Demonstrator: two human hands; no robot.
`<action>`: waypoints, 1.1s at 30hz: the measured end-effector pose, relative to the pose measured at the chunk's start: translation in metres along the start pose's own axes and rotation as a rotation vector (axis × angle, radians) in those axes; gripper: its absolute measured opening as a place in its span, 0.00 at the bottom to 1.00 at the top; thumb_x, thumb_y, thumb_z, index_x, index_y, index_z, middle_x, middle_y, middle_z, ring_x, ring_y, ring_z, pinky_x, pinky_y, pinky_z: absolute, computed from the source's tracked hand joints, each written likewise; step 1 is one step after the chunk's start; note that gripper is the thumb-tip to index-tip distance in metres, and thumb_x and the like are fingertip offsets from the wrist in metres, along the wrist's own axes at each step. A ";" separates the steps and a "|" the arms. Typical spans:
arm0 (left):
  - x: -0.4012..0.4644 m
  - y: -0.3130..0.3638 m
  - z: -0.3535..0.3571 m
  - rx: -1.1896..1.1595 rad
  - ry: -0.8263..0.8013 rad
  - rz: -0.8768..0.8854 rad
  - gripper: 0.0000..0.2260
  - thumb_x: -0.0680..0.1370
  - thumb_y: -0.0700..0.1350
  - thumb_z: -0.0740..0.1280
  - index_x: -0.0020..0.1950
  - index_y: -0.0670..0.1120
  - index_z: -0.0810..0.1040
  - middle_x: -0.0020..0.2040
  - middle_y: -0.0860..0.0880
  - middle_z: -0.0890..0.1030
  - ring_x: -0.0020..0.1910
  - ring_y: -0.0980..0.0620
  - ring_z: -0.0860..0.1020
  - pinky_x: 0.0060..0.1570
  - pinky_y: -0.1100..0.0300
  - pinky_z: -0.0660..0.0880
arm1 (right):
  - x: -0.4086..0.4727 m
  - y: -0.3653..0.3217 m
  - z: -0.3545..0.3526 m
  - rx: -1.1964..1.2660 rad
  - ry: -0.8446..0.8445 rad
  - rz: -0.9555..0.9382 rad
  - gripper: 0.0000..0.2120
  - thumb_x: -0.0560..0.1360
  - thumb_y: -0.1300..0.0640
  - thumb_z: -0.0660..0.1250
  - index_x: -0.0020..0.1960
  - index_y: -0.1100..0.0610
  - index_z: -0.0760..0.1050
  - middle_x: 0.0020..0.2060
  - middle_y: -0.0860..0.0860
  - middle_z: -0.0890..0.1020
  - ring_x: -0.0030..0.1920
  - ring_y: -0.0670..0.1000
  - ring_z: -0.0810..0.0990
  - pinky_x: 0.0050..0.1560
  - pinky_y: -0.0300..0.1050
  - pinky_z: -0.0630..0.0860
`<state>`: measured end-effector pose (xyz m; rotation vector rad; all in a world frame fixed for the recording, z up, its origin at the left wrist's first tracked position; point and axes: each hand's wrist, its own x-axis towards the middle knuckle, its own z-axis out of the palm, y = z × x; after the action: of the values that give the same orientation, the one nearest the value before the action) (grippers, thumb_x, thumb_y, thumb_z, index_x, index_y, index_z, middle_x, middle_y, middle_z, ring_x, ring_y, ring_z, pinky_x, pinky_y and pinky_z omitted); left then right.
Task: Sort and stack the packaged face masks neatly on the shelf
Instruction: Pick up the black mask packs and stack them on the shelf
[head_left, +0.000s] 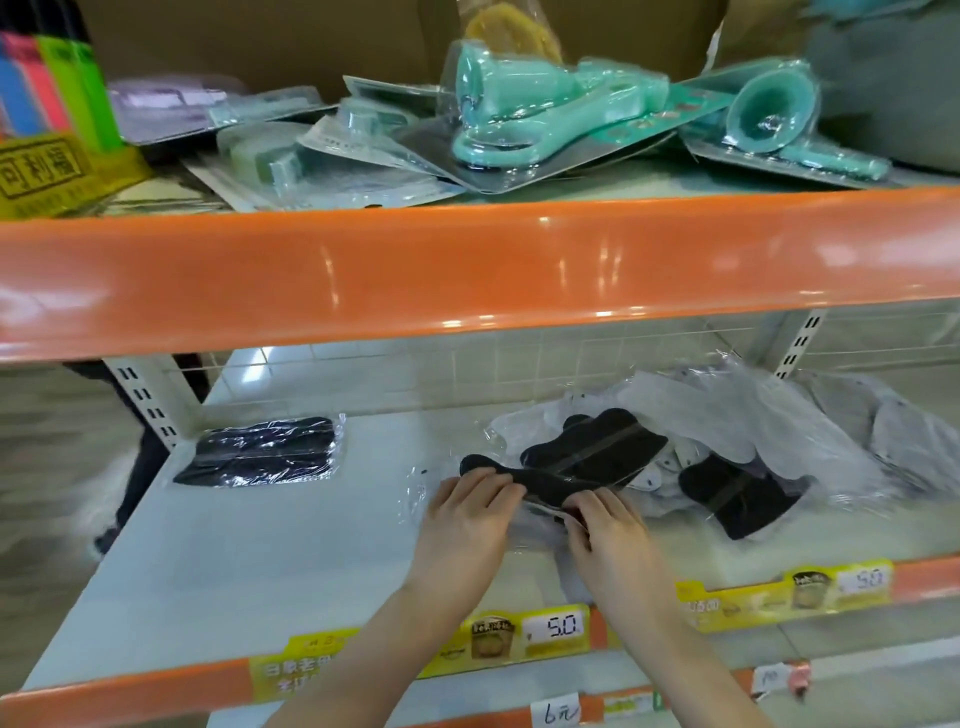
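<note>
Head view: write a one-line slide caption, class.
Both hands, left hand and right hand, grip a black mask pack on the shelf.

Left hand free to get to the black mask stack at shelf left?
Probably not right now: the left hand grips the black mask pack together with the right hand. The shelf toward the stack looks unobstructed.

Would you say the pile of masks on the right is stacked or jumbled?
Jumbled: the pile of masks lies crooked and overlapping, unlike the flat black pack on the left.
</note>
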<state>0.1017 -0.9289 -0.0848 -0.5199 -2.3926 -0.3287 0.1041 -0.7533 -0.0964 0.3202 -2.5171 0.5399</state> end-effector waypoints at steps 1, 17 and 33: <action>0.000 -0.005 -0.005 0.010 0.007 0.011 0.11 0.69 0.41 0.64 0.46 0.47 0.84 0.47 0.51 0.84 0.49 0.50 0.82 0.46 0.58 0.75 | 0.003 -0.005 0.003 0.004 0.005 -0.007 0.12 0.63 0.65 0.77 0.42 0.56 0.77 0.37 0.50 0.78 0.39 0.54 0.79 0.33 0.45 0.76; -0.034 -0.125 -0.061 0.196 -0.142 -0.270 0.17 0.51 0.35 0.79 0.35 0.48 0.82 0.31 0.53 0.80 0.31 0.50 0.80 0.30 0.61 0.74 | 0.050 -0.128 0.086 0.152 -0.129 -0.244 0.14 0.67 0.64 0.63 0.49 0.54 0.80 0.45 0.47 0.81 0.44 0.52 0.81 0.44 0.46 0.75; -0.039 -0.256 -0.085 0.208 -0.351 -0.412 0.21 0.77 0.33 0.59 0.69 0.45 0.72 0.70 0.47 0.73 0.73 0.44 0.65 0.69 0.46 0.61 | 0.101 -0.215 0.153 -0.067 -0.323 -0.326 0.28 0.69 0.68 0.67 0.69 0.58 0.70 0.69 0.57 0.70 0.68 0.58 0.68 0.72 0.54 0.59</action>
<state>0.0623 -1.1983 -0.0719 0.0211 -2.8305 -0.1695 0.0217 -1.0229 -0.0920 0.8313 -2.7005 0.2907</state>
